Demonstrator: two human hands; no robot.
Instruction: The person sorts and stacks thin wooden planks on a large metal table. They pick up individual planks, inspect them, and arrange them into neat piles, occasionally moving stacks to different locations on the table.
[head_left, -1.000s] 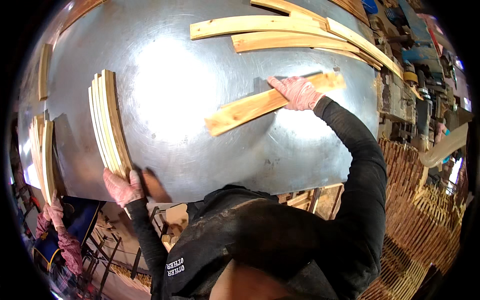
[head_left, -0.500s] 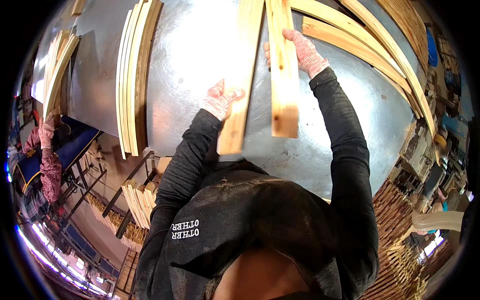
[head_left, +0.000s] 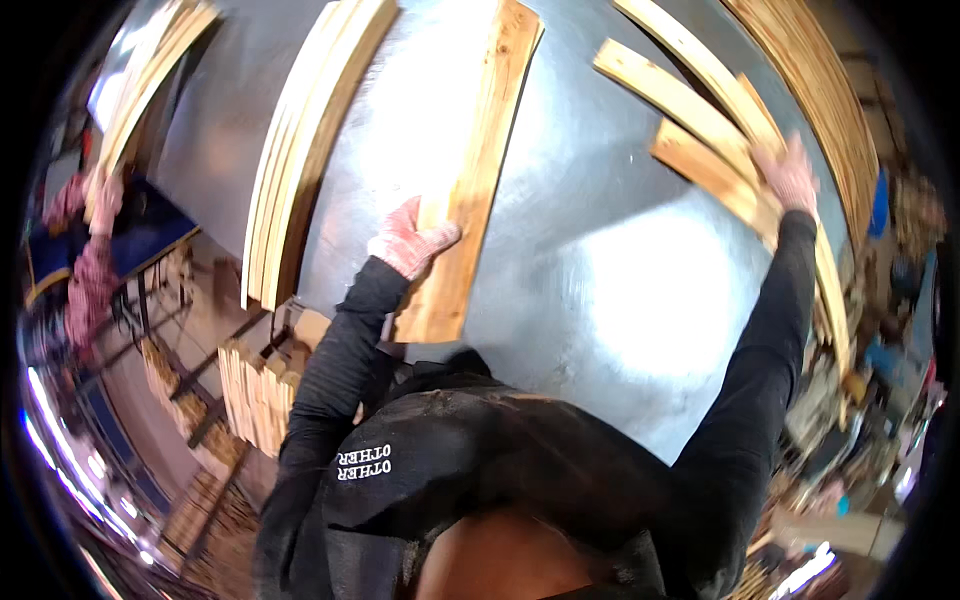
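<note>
A pale wooden board (head_left: 478, 190) stretches away from me over the metal tabletop, and a second edge along its far right end suggests another board under or against it. My left hand (head_left: 412, 240), in a pinkish knit glove, is closed around its near left edge, thumb on top. Far out to the right, my gloved right hand (head_left: 788, 178) rests over a loose group of wooden strips (head_left: 700, 120), fingers spread and touching them. A shorter-looking strip (head_left: 705, 172) lies at the near side of that group, partly hidden by the hand.
Several strips stand in a stack (head_left: 315, 150) on the metal table (head_left: 560, 290) left of the board. Beyond it, a co-worker's gloved hand (head_left: 105, 195) holds more strips (head_left: 150, 90). A large wood pile (head_left: 820, 110) borders the right. Bundled pieces (head_left: 255, 395) sit below the table's left edge.
My right hand has let go of the board it held and moved right onto the loose strips. That board now lies by or on the left one. My left hand keeps its hold.
</note>
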